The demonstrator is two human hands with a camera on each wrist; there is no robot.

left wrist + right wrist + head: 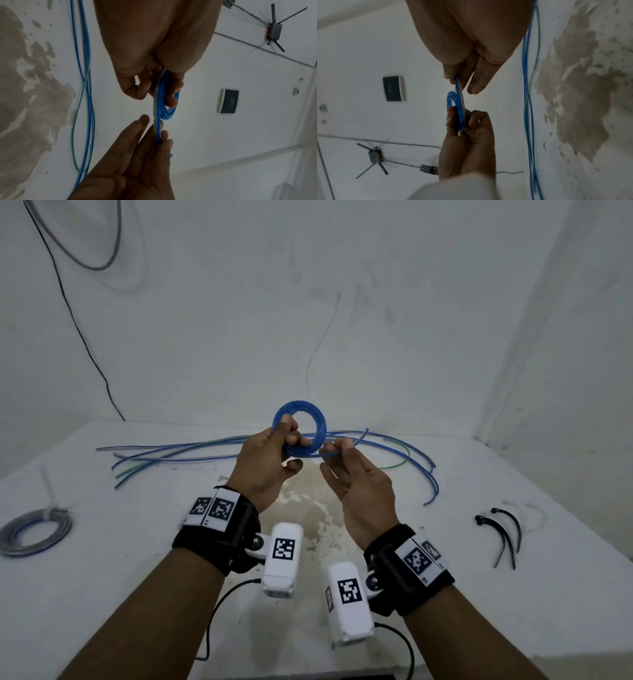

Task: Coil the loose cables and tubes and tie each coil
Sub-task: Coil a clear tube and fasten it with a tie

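Observation:
A small blue tube coil (pixel 310 414) is held upright above the table. My left hand (pixel 291 433) grips its lower left side, thumb through the ring. My right hand (pixel 339 448) pinches the coil's free tail (pixel 359 438) just right of the ring. In the left wrist view the coil (pixel 163 108) shows edge-on between my left fingers (pixel 171 100) and the right hand (pixel 154 135). The right wrist view shows my right fingers (pixel 449 75) on the tube (pixel 458 88), with the left hand (pixel 462 135) below.
Several loose blue and green tubes (pixel 171 453) lie across the back of the white table (pixel 445 594), curving forward at the right (pixel 423 463). A tied grey-blue coil (pixel 34 534) rests at the left. Black ties (pixel 507 534) lie at the right. White walls close the back and right.

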